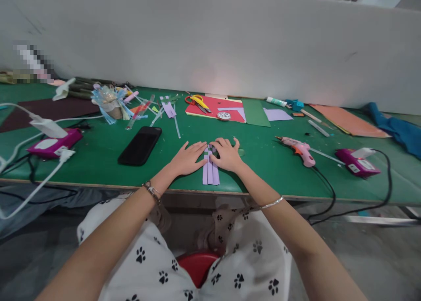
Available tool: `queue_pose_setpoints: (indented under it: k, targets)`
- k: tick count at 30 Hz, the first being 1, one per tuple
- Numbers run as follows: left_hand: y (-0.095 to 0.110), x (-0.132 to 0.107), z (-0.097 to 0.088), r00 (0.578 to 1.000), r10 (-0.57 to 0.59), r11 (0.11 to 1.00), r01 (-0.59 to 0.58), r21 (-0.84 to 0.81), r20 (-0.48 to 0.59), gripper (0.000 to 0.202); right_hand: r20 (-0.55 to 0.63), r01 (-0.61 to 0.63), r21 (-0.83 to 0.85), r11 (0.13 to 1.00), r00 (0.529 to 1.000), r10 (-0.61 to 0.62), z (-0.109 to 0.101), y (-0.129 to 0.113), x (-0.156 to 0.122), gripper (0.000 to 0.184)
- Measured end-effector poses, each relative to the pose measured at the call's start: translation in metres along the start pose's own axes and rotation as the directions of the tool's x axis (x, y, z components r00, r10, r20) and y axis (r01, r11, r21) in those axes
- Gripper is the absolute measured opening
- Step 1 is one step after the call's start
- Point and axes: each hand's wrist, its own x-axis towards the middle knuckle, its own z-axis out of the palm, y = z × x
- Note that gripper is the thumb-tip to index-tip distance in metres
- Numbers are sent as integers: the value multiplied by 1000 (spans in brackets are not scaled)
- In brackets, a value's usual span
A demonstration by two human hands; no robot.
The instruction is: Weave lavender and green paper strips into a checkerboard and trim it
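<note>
Purple paper strips lie side by side on the green table, with green strips crossing them near the far end in a woven pattern. My left hand rests flat on the left, its thumb touching the strips and its fingertips at their far end. From the right, my right hand leans over the same paper, fingers bent and spread, thumb and fingertips on the strips. Part of the weave is hidden under my fingers. Neither hand is closed around anything.
Left of my hands are a black phone and a magenta power socket. On the right lie a pink glue gun with its cable and another magenta socket. Yellow scissors lie on red paper behind.
</note>
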Motion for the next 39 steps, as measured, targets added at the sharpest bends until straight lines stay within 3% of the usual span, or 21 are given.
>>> queue_pose_setpoints:
  k: [18, 24, 30, 39]
  targets:
    - [2, 0, 0, 1000, -7, 1000, 7, -9, -15, 58, -6, 16, 0, 1000, 1000, -16, 1, 2, -1, 40]
    - [0, -2, 0, 1000, -9, 1000, 9, 2, -6, 59, -4, -10, 70, 998, 1000, 10, 1, 3, 0, 41]
    - [1, -4, -3, 998, 69, 997, -68, 19, -7, 56, -63, -96, 147, 984, 992, 106, -3, 12, -5, 37]
    - [-3, 0, 1, 991, 126, 992, -125, -26, 37, 51, -59, -37, 73, 997, 997, 42, -5, 19, -16, 28]
